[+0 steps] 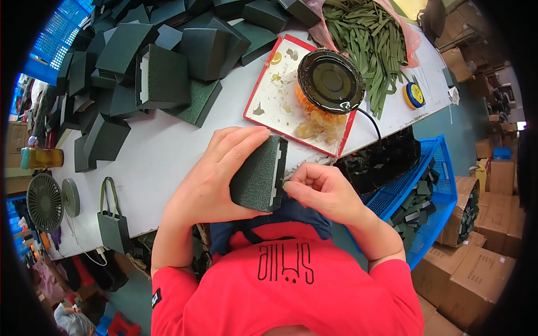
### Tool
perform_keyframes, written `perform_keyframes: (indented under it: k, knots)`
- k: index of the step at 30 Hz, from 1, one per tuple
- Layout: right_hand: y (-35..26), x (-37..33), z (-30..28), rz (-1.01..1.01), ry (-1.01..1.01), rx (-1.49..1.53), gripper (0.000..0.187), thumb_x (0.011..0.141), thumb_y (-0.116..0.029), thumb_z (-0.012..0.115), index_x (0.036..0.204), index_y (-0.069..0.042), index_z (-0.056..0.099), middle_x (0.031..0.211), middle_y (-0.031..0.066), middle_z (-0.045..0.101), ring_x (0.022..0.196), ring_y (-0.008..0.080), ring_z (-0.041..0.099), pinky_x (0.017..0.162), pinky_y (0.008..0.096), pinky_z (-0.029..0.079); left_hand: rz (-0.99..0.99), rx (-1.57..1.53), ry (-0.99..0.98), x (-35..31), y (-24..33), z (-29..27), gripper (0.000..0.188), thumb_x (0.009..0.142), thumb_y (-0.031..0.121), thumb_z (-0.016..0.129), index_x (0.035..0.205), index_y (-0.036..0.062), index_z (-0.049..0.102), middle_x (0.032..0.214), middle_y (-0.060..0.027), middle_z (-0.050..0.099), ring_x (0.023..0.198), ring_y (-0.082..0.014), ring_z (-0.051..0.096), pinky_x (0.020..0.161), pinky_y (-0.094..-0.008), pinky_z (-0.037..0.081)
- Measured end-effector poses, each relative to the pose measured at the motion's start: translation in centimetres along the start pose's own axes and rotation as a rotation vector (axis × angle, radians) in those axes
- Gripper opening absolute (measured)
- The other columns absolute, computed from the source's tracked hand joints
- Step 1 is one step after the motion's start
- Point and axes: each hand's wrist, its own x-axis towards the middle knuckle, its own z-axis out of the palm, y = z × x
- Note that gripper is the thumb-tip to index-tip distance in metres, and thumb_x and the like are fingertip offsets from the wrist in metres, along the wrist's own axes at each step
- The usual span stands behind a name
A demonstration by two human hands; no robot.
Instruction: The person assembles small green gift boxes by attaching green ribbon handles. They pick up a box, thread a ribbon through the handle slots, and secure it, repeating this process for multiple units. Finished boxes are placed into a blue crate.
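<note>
**Hands work a dark green box at the tabletop's near edge**

Left hand (216, 176), at the centre of the head view, wraps around a dark green textured box (259, 176), fingers spread over its top and thumb underneath, holding it just over the near edge of the white tabletop (162, 157). The right hand (319, 190) sits just right of it, fingers curled, thumb and forefinger pinched on something small at the box's pale open edge; what it pinches is too small to tell.

Judging by the scene, much is done: a large heap of similar green boxes (145, 61) fills the upper left. Plenty seems left too, with loose green strips (370, 39) piled at top centre.

A red-rimmed tray (269, 95) smeared with glue carries a round black-lidded pot (330, 81). A blue crate (437, 185) stands at right, cardboard cartons (476, 269) at lower right, a small fan (45, 203) at left.
</note>
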Motion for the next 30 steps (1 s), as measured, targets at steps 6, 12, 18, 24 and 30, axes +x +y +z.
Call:
perform_keyframes:
  k: [6, 12, 18, 24, 30]
  knots:
    - [0.6, 0.2, 0.4, 0.001, -0.063, 0.006, 0.021, 0.101, -0.017, 0.069, 0.088, -0.003, 0.061, 0.078, -0.0080, 0.055, 0.070, -0.0005, 0.046, 0.060, 0.0203, 0.038, 0.021, -0.030, 0.011, 0.2, -0.3, 0.4, 0.108, 0.052, 0.023, 0.098, 0.145, 0.0004, 0.050, 0.144, -0.0173, 0.054, 0.132, -0.0391, 0.050, 0.111, -0.0474, 0.041]
    - [0.8, 0.4, 0.5, 0.024, -0.055, -0.033, 0.024, 0.100, -0.018, 0.070, 0.084, -0.002, 0.059, 0.074, -0.0075, 0.052, 0.069, 0.0004, 0.044, 0.059, 0.0218, 0.038, 0.034, -0.028, 0.009, 0.2, -0.2, 0.4, 0.106, 0.052, 0.021, 0.097, 0.145, 0.0000, 0.050, 0.143, -0.0170, 0.054, 0.130, -0.0393, 0.052, 0.110, -0.0475, 0.042]
    - [0.0, 0.6, 0.9, 0.082, -0.035, -0.235, 0.027, 0.097, -0.018, 0.070, 0.079, 0.000, 0.059, 0.072, 0.0015, 0.063, 0.061, 0.0054, 0.055, 0.055, 0.0247, 0.044, 0.076, 0.045, 0.005, 0.4, 0.4, 0.3, 0.096, 0.054, 0.017, 0.093, 0.140, -0.0003, 0.054, 0.139, -0.0166, 0.057, 0.126, -0.0388, 0.053, 0.107, -0.0473, 0.044]
    - [0.4, 1.4, 0.0, 0.164, -0.110, -0.165, 0.024, 0.099, -0.017, 0.066, 0.086, 0.002, 0.063, 0.078, 0.0078, 0.071, 0.058, 0.0105, 0.063, 0.055, 0.0262, 0.050, 0.080, 0.156, -0.047, 0.6, 1.1, 0.4, 0.093, 0.055, 0.016, 0.092, 0.139, -0.0002, 0.054, 0.138, -0.0175, 0.057, 0.125, -0.0394, 0.053, 0.105, -0.0480, 0.045]
    - [1.5, 0.5, -0.5, -0.240, 0.082, -0.106, 0.027, 0.102, -0.015, 0.064, 0.122, 0.004, 0.065, 0.113, 0.0111, 0.070, 0.097, 0.0152, 0.068, 0.084, 0.0294, 0.054, 0.006, 0.121, 0.101, -0.1, 0.3, 0.0, 0.095, 0.057, 0.015, 0.090, 0.142, 0.0034, 0.052, 0.141, -0.0145, 0.055, 0.129, -0.0383, 0.050, 0.108, -0.0477, 0.043]
